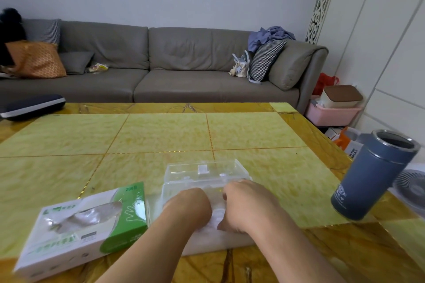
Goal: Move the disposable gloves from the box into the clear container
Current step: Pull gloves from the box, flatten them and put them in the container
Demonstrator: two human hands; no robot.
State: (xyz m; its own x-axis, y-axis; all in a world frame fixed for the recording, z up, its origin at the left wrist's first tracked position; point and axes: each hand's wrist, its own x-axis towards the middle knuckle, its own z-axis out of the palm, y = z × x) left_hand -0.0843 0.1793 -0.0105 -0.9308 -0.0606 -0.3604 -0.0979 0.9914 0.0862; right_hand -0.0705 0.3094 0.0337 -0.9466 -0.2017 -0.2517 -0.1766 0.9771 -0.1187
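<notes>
I see both hands down inside the clear container: the left hand and the right hand sit side by side, fingers curled onto a whitish wad of disposable gloves between them, though the blur makes the exact grip hard to call. The lid stands open behind. The glove box lies just left on the table, a blue tumbler well right.

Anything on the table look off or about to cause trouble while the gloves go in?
One thing: the blue tumbler stands lidless near the table's right edge, by the right hand. Its lean may be lens distortion. The glove box lies askew at left, opening torn, which seems normal. Both hands press gloves into the clear container.
</notes>
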